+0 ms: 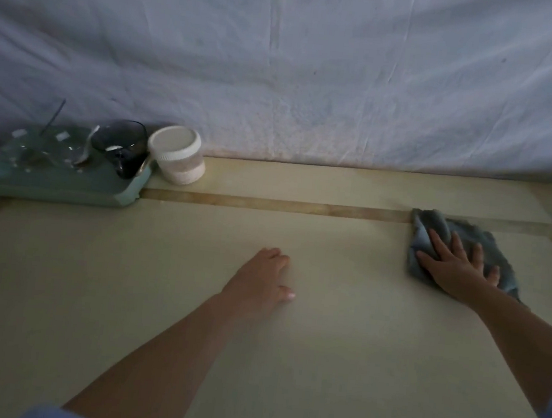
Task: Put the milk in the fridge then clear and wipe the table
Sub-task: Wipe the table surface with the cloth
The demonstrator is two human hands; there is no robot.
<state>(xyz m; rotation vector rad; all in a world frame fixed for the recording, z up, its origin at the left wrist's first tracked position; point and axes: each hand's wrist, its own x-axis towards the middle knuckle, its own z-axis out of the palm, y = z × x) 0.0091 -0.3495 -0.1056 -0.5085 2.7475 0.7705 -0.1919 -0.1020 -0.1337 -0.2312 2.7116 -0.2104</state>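
A crumpled blue-grey cloth [487,242] lies on the pale table [191,301] at the right. My right hand [455,263] presses flat on the cloth with its fingers spread. My left hand [265,275] rests on the bare table near the middle, fingers loosely bent, holding nothing. No milk is in view.
A green tray [68,183] sits at the back left with a dark glass bowl [122,147], a spoon [86,150] and clear glassware on it. A white lidded jar [178,155] stands beside it. A white sheet [282,57] hangs behind the table.
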